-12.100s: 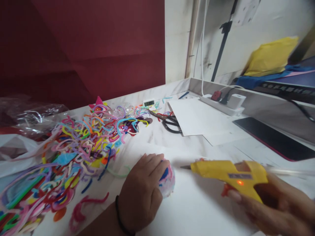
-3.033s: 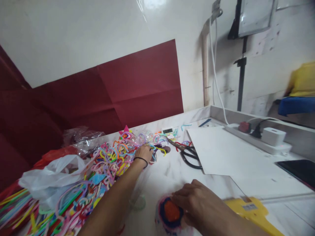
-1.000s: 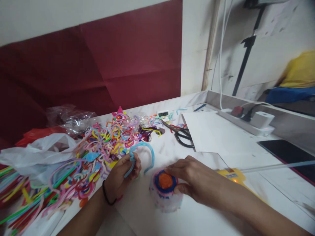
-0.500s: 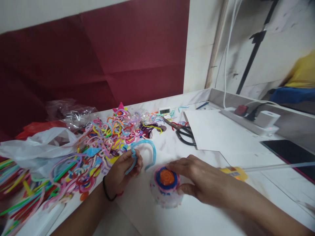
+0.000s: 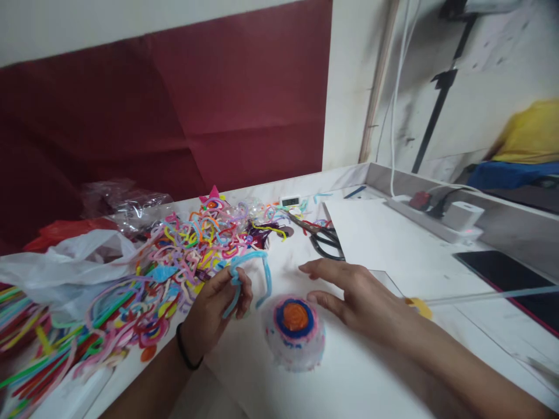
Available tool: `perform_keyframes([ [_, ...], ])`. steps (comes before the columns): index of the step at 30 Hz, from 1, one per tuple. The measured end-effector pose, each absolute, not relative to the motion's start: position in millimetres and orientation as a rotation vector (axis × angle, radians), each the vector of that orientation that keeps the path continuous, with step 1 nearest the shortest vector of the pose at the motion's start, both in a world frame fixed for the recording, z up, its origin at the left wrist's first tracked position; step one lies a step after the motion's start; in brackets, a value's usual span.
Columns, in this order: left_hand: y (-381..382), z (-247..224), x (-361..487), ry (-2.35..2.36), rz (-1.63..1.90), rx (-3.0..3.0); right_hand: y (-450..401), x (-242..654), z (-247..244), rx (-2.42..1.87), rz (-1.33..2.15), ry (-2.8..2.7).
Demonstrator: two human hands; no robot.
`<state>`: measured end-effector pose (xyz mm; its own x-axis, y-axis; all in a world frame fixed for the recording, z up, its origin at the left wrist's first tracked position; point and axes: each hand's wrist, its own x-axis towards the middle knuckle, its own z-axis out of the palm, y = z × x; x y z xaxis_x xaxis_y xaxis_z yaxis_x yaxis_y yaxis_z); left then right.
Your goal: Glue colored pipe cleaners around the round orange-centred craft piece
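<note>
My left hand (image 5: 213, 307) pinches a curved light-blue pipe cleaner (image 5: 257, 269), holding it just above the white table (image 5: 371, 372). Right of it stands a small dome-shaped craft piece (image 5: 295, 331), wrapped in pink and blue pipe cleaner coils with an orange spiral on top. My right hand (image 5: 353, 291) hovers beside and behind the craft piece with fingers spread, holding nothing and not touching it. A yellow glue gun (image 5: 418, 306) lies behind my right forearm, mostly hidden.
A big heap of coloured pipe cleaners (image 5: 166, 262) covers the left of the table, with plastic bags (image 5: 65, 262) behind it. Black scissors (image 5: 323, 240), white paper sheets (image 5: 384, 238), a small digital display (image 5: 290, 201), a power strip (image 5: 441, 216) and a dark tablet (image 5: 510, 273) lie further back.
My right hand has let go of the craft piece and lifted back with its fingers spread. My left hand keeps hold of the blue pipe cleaner.
</note>
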<state>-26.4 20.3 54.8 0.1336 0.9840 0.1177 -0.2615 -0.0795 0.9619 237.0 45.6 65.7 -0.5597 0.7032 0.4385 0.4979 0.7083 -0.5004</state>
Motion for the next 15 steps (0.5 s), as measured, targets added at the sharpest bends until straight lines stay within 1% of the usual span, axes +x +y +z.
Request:
perform_keyframes([
  [4,15,58,-28,0.840,1.278,1.327,44,226,73,-0.844,0.347,-2.195],
  [11,-1,68,-30,0.846,1.224,1.593,42,197,100,-0.647,0.229,-2.289],
  [15,-7,70,-32,0.898,1.208,1.708,49,183,108,-0.581,0.057,-2.307],
])
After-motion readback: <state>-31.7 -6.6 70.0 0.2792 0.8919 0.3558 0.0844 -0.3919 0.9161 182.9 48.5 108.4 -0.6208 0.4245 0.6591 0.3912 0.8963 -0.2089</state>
